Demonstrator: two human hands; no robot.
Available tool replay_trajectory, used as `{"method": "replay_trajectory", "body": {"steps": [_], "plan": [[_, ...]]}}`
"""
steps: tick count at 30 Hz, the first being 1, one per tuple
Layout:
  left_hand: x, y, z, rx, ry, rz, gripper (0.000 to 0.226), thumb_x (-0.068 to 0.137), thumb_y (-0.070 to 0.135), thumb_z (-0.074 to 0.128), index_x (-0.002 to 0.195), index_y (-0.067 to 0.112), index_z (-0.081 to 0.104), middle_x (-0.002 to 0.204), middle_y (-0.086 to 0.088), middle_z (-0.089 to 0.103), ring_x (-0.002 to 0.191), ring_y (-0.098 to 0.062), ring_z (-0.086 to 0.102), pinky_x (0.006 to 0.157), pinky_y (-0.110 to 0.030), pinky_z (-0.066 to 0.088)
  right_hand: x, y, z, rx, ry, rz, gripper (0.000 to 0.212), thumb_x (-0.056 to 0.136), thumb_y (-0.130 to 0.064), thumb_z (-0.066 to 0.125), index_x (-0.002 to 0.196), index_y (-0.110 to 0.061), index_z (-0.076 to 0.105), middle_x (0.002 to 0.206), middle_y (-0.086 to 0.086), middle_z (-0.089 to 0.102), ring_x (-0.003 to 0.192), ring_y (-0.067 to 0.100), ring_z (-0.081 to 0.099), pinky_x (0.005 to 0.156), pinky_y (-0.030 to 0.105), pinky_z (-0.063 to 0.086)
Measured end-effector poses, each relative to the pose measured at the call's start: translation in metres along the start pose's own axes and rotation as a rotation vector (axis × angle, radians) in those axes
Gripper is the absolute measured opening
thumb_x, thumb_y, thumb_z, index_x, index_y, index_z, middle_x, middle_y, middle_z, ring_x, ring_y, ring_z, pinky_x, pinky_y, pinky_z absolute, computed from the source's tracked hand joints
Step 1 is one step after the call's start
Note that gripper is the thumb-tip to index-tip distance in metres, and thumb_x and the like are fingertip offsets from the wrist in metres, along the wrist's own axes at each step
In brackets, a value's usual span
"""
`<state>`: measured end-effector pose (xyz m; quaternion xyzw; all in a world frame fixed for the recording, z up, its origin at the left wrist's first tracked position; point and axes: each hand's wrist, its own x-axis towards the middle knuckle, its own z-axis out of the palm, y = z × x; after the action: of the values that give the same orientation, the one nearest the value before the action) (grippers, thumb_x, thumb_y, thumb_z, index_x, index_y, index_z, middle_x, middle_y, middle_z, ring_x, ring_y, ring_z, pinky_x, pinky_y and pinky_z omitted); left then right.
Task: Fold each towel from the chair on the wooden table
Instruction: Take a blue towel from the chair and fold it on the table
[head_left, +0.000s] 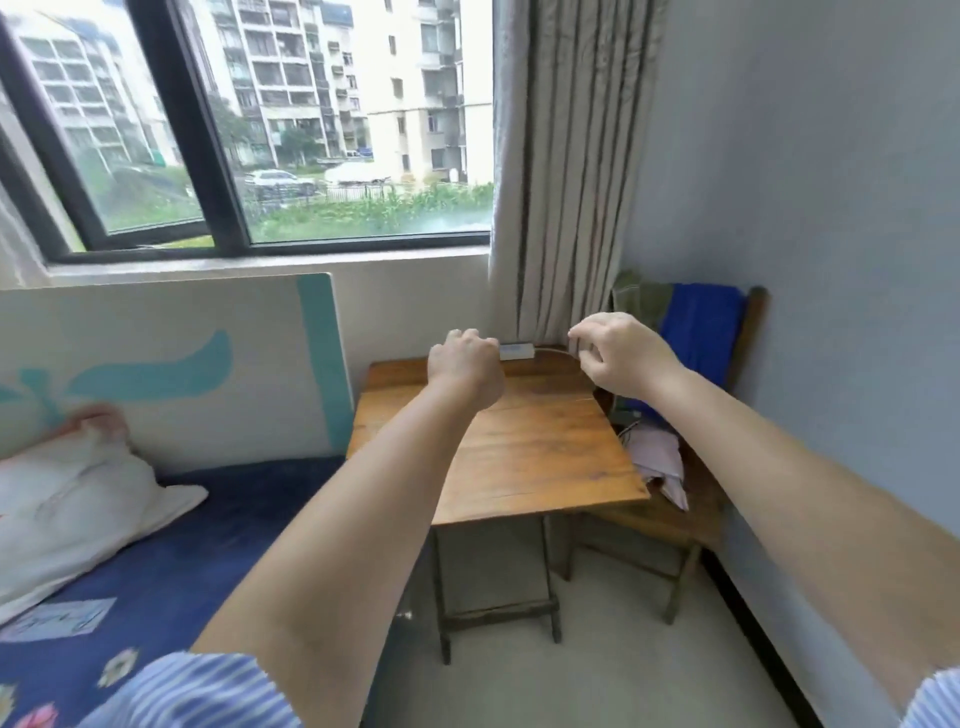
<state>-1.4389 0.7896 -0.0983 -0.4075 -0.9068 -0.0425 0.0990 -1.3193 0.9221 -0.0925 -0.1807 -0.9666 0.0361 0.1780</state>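
The room is lit evenly by bright daylight from the window (311, 130), where the buildings outside are washed out to near white. Shadows are kept soft (darkest under the wooden table (519, 441)). Straight lines are bowed toward the edges, and fine detail is smeared throughout.

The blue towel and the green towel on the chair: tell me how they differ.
The blue towel is bright blue and hangs in full view down the chair back; the green towel is dull olive and mostly hidden behind the curtain and the right hand. The blue towel shows more cloth than the green towel. Both are draped over the chair back, unfolded and untouched.
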Motion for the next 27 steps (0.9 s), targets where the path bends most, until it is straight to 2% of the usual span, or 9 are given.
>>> {"method": "replay_trajectory", "body": {"steps": [5,11,17,22,25,27], "plan": [[0.067,0.067,0.008,-0.027,-0.007,0.092,0.032,0.090,0.014,0.042,0.120,0.010,0.053,0.124,-0.010,0.050,0.120,-0.028,0.043,0.091,-0.037,0.041,0.008,0.096,-0.011,-0.029,-0.001,0.141,0.036,0.088,-0.008,0.045,0.123,-0.006,0.055,0.131,0.012,0.054,0.124,0.028,0.043,0.101,0.040,0.039],[0.160,0.127,0.019,-0.071,0.025,0.201,0.031,0.089,0.013,0.043,0.118,0.008,0.055,0.124,-0.012,0.051,0.120,-0.029,0.042,0.090,-0.038,0.041,0.043,0.192,-0.014,-0.088,0.035,0.300,0.038,0.088,-0.010,0.044,0.125,-0.010,0.053,0.134,0.009,0.051,0.126,0.026,0.040,0.101,0.036,0.039],[0.286,0.176,0.032,-0.076,-0.012,0.291,0.027,0.087,0.008,0.042,0.108,0.006,0.059,0.117,-0.013,0.054,0.112,-0.029,0.046,0.074,-0.033,0.037,0.110,0.288,-0.014,-0.142,0.057,0.463,0.040,0.089,-0.011,0.040,0.128,-0.013,0.050,0.133,0.005,0.051,0.125,0.024,0.041,0.096,0.033,0.039],[0.375,0.215,0.051,-0.109,0.020,0.385,0.028,0.090,0.010,0.041,0.111,0.006,0.058,0.117,-0.012,0.054,0.110,-0.030,0.049,0.071,-0.032,0.036,0.154,0.357,-0.007,-0.107,0.079,0.574,0.039,0.091,-0.011,0.041,0.128,-0.013,0.051,0.134,0.006,0.050,0.123,0.024,0.044,0.093,0.030,0.039],[0.418,0.244,0.073,-0.170,-0.031,0.401,0.026,0.090,0.008,0.039,0.105,0.005,0.060,0.111,-0.011,0.057,0.098,-0.028,0.054,0.067,-0.031,0.039,0.174,0.399,0.007,-0.095,0.064,0.604,0.037,0.091,-0.011,0.041,0.126,-0.011,0.053,0.128,0.011,0.054,0.117,0.027,0.048,0.090,0.031,0.042],[0.443,0.259,0.088,-0.230,-0.078,0.385,0.024,0.089,0.007,0.039,0.101,0.004,0.060,0.106,-0.010,0.058,0.086,-0.025,0.050,0.065,-0.030,0.039,0.185,0.424,0.020,-0.093,0.053,0.610,0.037,0.091,-0.011,0.041,0.126,-0.011,0.053,0.128,0.012,0.055,0.116,0.028,0.049,0.088,0.030,0.042]]}}
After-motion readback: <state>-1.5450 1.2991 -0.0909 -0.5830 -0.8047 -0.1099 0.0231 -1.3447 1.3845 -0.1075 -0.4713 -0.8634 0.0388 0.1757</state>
